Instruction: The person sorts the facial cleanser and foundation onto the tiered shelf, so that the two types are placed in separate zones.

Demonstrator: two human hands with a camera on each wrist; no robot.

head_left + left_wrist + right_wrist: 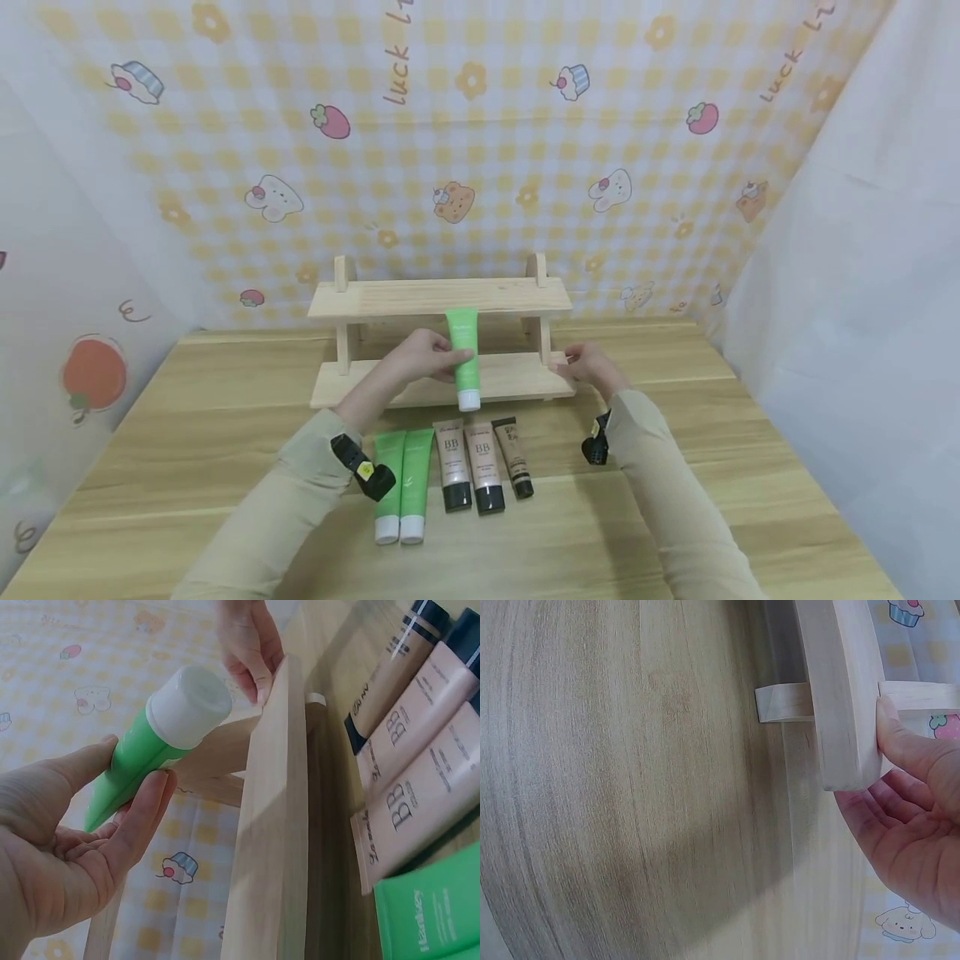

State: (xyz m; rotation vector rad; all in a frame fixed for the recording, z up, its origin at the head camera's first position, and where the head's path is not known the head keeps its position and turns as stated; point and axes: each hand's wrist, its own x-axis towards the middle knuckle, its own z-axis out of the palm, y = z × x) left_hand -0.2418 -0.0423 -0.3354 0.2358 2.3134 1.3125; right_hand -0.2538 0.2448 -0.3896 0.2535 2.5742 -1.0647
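Note:
My left hand (422,357) pinches a green squeeze tube (464,346) between thumb and fingers. The tube is roughly upright with its white cap (469,400) pointing down, in front of a two-tier wooden shelf (442,297). In the left wrist view, the cap end of this tube (142,754) faces the camera. At the shelf's right end, my right hand (592,368) holds the lower board (517,379). The right wrist view has the thumb on the face of that board (847,697) and the other fingers around its end, partly hidden.
Before the shelf lie two more green tubes (415,483), two pinkish BB cream tubes (453,458) and a slimmer brown tube (513,454) with a dark cap. A patterned cloth (480,150) hangs behind the wooden table (187,433).

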